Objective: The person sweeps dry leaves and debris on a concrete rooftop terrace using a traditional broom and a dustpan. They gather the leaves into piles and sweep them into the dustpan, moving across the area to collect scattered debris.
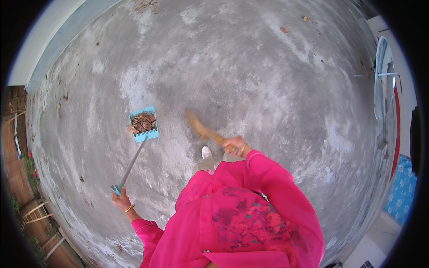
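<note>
My left hand (120, 199) is closed round the grip of a long-handled dustpan (152, 134), whose light blue pan lies out ahead on the left. Dry brown leaves (144, 122) are heaped in the pan, some spilling at its left edge. In front of my body, my right hand (237, 145) grips the handle of a straw-coloured broom (196, 125). Motion blurs the broom's head, so I cannot tell whether it touches the ground. A gap of bare concrete lies between the broom and the dustpan.
Grey concrete floor (268, 89) spreads all round, with a few loose leaves (283, 30) at the far side. My white shoe (206, 152) shows below the broom. To the left are a small wooden ladder-like frame (35, 213) and plants; at right stands an oval pale blue-rimmed object (382, 78).
</note>
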The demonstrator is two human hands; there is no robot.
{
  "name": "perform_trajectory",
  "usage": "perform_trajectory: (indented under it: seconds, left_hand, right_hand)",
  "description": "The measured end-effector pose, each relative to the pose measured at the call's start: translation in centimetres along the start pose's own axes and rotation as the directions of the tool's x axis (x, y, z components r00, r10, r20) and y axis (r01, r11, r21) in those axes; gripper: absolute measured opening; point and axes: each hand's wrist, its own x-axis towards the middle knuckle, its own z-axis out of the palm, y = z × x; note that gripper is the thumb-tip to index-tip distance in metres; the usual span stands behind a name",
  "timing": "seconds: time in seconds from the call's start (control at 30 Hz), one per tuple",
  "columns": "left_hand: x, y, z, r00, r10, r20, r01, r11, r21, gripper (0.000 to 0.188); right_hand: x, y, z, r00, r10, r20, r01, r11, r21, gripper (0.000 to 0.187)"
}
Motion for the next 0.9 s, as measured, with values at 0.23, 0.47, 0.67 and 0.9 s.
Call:
perform_trajectory:
  seconds: [0.23,0.47,0.67,0.9]
  left_hand:
    - [3.7,10.6,8.8,0.999,0.011,0.044,-0.007,0.997,-0.076,0.022]
    - [4.7,24.5,16.6,0.998,-0.057,0.022,0.057,0.998,-0.004,0.030]
    - [7.6,34.3,22.9,0.999,-0.033,-0.012,0.032,0.999,-0.031,0.031]
    - [13.3,44.2,30.9,0.997,0.028,0.069,-0.026,0.999,-0.035,0.033]
  right_hand:
    - [-2.0,-19.5,-15.4,0.863,-0.368,-0.345,0.445,0.878,0.178,0.013]
    - [2.5,-31.4,-17.9,0.757,-0.424,-0.497,0.522,0.850,0.071,0.023]
    - [3.7,-35.5,-18.4,0.902,-0.431,-0.005,0.398,0.827,0.398,0.017]
    - [8.4,-44.1,-16.1,0.980,-0.197,-0.016,0.194,0.946,0.259,0.013]
